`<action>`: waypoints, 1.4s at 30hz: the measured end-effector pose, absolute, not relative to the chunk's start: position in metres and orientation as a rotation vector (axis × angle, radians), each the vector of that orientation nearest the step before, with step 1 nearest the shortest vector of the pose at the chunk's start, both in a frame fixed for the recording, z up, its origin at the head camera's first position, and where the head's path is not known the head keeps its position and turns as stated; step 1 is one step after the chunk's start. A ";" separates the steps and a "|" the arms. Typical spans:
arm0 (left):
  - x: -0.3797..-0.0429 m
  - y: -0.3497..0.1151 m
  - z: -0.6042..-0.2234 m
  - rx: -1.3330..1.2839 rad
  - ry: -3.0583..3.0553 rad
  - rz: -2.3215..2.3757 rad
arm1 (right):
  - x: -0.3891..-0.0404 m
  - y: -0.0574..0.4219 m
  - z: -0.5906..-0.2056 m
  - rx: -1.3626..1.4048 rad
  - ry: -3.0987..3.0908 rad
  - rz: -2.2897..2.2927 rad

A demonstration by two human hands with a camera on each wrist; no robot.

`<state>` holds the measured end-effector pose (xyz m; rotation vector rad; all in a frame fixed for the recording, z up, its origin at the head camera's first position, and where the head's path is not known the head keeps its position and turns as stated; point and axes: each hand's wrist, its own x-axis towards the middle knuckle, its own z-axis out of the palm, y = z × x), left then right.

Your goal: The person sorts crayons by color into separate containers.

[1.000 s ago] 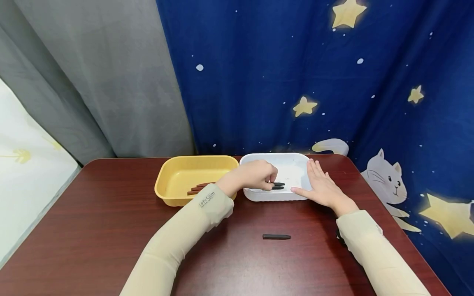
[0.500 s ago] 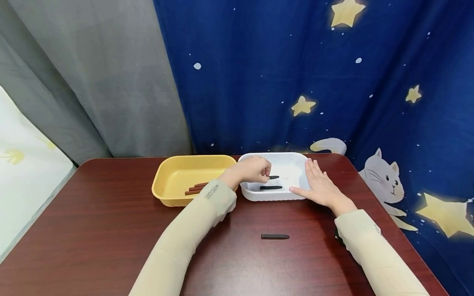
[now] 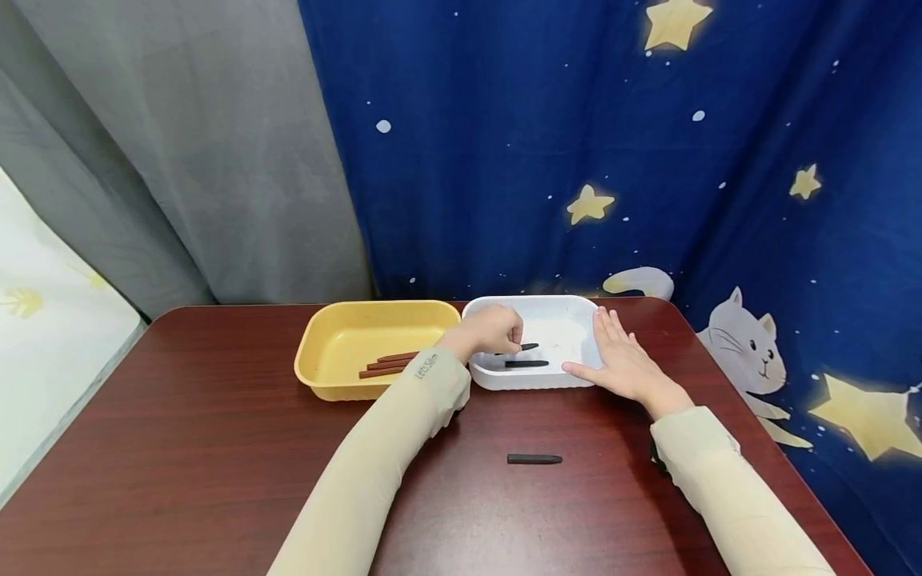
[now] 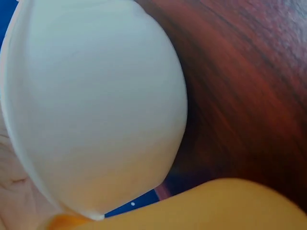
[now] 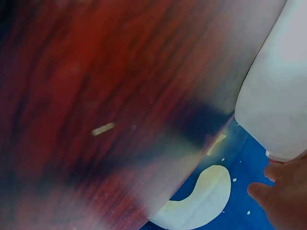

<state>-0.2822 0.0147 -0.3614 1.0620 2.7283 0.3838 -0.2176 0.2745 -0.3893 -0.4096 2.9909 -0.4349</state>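
Inside the white tray [image 3: 562,383], my left hand [image 3: 492,328] pinches a black crayon [image 3: 530,346] between thumb and curled fingers; the tapered end sticks out to the right. A second black crayon [image 3: 526,364] lies nearer the tray's front wall. My right hand [image 3: 625,362] rests on the tray's right rim with its fingers straight and thumb spread. In the right wrist view, part of this hand [image 5: 290,196] shows beside the tray's outer wall. The left wrist view is mostly filled by the white tray's outside wall [image 4: 105,96], which hides the fingertips.
A yellow tray [image 3: 346,340] with several brown crayons [image 3: 385,370] stands left of the white one, partly behind my left sleeve. Another black crayon [image 3: 534,459] lies on the dark red table [image 3: 216,448] in front. Curtains [image 3: 490,160] hang behind the table's far edge.
The two black crayons in the white tray were close together and are now apart. My left hand has shifted slightly left and back with one of them. The right hand stays put.
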 end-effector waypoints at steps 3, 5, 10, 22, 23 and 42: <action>-0.282 0.017 -0.363 0.997 2.724 0.371 | -0.218 0.275 -0.389 -0.410 2.995 -0.436; -0.282 0.018 -0.364 0.956 2.732 0.355 | -0.218 0.275 -0.389 -0.411 2.997 -0.443; -0.282 0.019 -0.368 0.931 2.738 0.307 | -0.218 0.275 -0.390 -0.410 2.999 -0.459; -0.280 0.020 -0.375 0.903 2.724 0.269 | -0.217 0.273 -0.389 -0.408 2.997 -0.441; -0.280 0.019 -0.374 0.899 2.724 0.275 | -0.218 0.274 -0.389 -0.407 2.997 -0.438; -0.264 0.009 -0.358 1.113 2.728 0.308 | -0.216 0.274 -0.389 -0.399 2.991 -0.458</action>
